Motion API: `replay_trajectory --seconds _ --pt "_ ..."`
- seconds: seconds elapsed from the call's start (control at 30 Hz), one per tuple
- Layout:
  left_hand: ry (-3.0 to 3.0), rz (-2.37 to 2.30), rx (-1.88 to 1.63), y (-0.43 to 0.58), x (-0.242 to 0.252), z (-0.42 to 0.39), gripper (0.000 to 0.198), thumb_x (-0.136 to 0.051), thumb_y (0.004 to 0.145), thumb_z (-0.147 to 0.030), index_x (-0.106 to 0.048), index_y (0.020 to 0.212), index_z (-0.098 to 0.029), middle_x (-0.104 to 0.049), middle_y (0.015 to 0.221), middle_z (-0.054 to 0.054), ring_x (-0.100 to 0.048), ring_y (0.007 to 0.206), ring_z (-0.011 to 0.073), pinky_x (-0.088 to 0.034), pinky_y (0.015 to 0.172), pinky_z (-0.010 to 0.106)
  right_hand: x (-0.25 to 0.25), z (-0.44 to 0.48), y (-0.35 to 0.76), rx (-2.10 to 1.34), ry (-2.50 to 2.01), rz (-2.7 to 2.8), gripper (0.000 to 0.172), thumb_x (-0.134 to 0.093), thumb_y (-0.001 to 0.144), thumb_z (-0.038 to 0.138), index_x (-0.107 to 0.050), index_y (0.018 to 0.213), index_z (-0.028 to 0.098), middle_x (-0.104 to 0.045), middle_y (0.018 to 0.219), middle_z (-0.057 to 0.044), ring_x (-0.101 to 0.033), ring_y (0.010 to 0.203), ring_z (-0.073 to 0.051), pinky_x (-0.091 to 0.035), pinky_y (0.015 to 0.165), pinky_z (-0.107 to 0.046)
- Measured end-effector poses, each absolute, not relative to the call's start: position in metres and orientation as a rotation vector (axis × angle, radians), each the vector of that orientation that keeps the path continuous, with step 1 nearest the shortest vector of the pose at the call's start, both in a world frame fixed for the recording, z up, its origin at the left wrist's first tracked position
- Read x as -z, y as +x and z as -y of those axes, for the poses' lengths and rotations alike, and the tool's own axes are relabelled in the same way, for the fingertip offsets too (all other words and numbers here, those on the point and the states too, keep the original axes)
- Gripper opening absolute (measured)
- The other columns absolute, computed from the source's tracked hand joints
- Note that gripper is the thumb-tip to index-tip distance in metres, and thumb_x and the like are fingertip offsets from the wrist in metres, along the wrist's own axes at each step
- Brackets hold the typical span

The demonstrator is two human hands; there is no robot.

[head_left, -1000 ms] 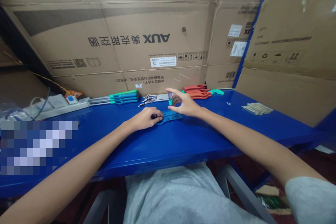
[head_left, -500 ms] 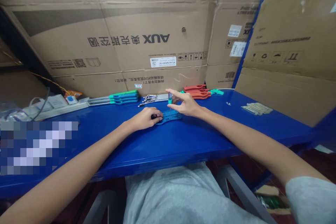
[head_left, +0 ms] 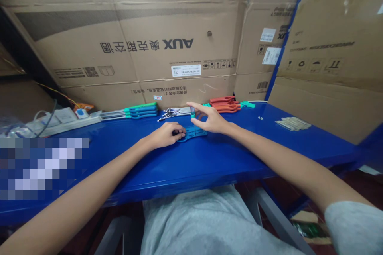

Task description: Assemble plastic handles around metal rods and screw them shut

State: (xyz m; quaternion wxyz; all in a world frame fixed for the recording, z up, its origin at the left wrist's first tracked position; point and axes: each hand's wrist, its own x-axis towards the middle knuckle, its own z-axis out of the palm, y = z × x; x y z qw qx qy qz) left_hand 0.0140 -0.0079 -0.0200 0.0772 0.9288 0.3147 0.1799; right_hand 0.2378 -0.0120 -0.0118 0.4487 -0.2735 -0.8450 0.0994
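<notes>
On the blue table lies a blue plastic part (head_left: 193, 132) with slots in its face. My left hand (head_left: 167, 133) is closed on its left end, holding it against the table. Above the part, my right hand (head_left: 212, 118) grips a small screwdriver (head_left: 193, 112) with a clear and teal handle. The screwdriver stands nearly upright, its thin shaft pointing down to the blue part. Whether the tip sits in a screw is too small to tell.
Behind my hands lie blue and green handled tools (head_left: 140, 110), white and black thin pieces (head_left: 176, 112) and red-orange handles (head_left: 224, 105). Clear packets (head_left: 293, 123) lie at the right, a power strip (head_left: 66, 127) at the left. Cardboard (head_left: 143, 28) walls the back.
The top of the screwdriver has tipped slightly left, and my right fingers have shifted a little with it. My left hand and the blue part stay put.
</notes>
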Motion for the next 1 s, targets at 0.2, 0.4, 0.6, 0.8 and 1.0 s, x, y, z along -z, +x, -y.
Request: replay_trajectory --seconds 0.2,0.4,0.6,0.8,1.0 --pt "2.785 -0.946 -0.541 0.0137 0.0200 0.0079 0.025 -0.050 0.088 -0.034 -0.070 0.092 -0.019 -0.066 0.088 0.005 -0.061 0.076 0.0160 -0.047 0.073 0.026 0.0086 0.0132 0.2369 -0.280 -0.679 2.009 0.046 -0.050 0.079 0.017 -0.058 0.124 0.019 -0.064 0.115 -0.008 -0.062 0.094 -0.017 -0.056 0.074 -0.029" --pt "2.783 -0.938 -0.545 0.0134 0.0207 0.0078 0.024 -0.051 0.088 -0.033 -0.070 0.091 -0.019 -0.066 0.086 0.005 -0.061 0.077 0.0160 -0.047 0.073 0.026 0.0063 0.0124 0.2395 -0.268 -0.718 1.972 0.041 -0.056 0.078 0.021 -0.059 0.119 0.018 -0.064 0.099 -0.007 -0.060 0.079 -0.014 -0.055 0.071 -0.029" --pt "2.771 -0.958 -0.543 0.0138 0.0196 0.0088 0.026 -0.051 0.088 -0.034 -0.070 0.093 -0.018 -0.066 0.088 0.005 -0.061 0.076 0.0163 -0.047 0.073 0.027 0.0062 0.0113 0.2401 -0.182 -0.686 1.965 0.038 -0.065 0.077 0.030 -0.061 0.112 0.018 -0.063 0.088 -0.004 -0.058 0.073 -0.014 -0.054 0.064 -0.028" --pt "2.776 -0.976 -0.536 0.0141 0.0196 0.0088 0.026 -0.050 0.088 -0.034 -0.071 0.093 -0.018 -0.066 0.088 0.005 -0.061 0.077 0.0162 -0.047 0.074 0.027 0.0075 0.0116 0.2402 -0.307 -0.684 2.002 0.044 -0.055 0.081 0.022 -0.054 0.125 0.017 -0.068 0.095 -0.006 -0.065 0.079 -0.016 -0.056 0.074 -0.032" --pt "2.779 -0.968 -0.541 0.0138 0.0199 0.0089 0.026 -0.050 0.088 -0.034 -0.070 0.093 -0.018 -0.066 0.087 0.005 -0.061 0.076 0.0160 -0.047 0.073 0.026 0.0103 0.0082 0.2398 -0.302 -0.698 1.974 0.048 -0.062 0.080 0.030 -0.052 0.125 0.020 -0.064 0.079 -0.001 -0.059 0.065 -0.014 -0.054 0.062 -0.029"
